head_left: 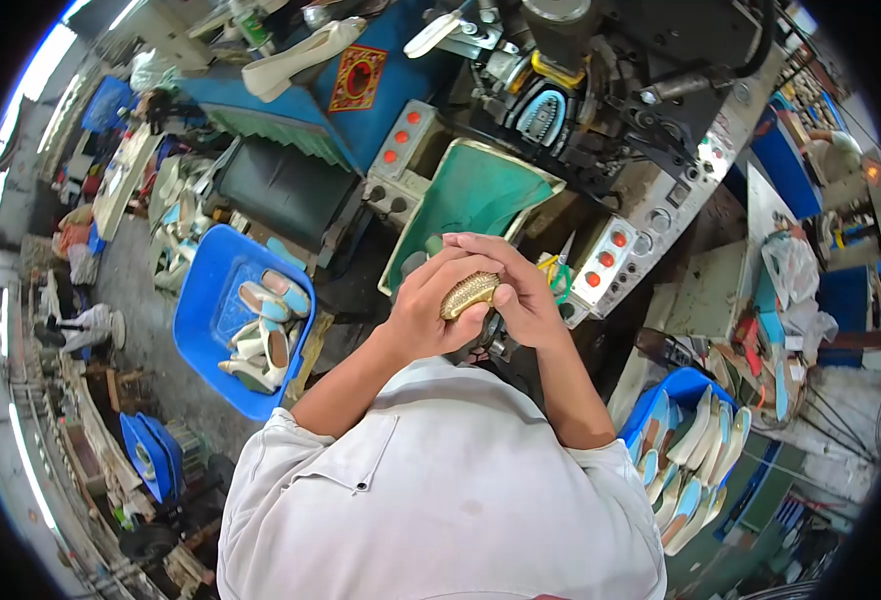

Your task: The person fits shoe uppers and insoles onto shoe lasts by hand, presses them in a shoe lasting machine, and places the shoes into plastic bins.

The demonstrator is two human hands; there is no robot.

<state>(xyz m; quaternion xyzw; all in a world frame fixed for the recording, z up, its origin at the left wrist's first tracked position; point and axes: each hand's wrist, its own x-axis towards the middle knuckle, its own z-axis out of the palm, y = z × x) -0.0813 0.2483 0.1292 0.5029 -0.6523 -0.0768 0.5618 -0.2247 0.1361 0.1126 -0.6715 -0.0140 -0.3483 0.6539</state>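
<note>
Shoes [276, 350] in blue bins [205, 320]; gold piece [468, 296] between both hands [422, 308] [528, 300]

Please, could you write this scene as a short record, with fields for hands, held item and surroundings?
Left hand: holding the gold textured item
Right hand: thumb against the same item
Item type: unclear, perhaps a shoe part
Ahead: green bin, machine
Left side: blue tub holding pale shoes
Right side: more pale shoes, blue container
</note>
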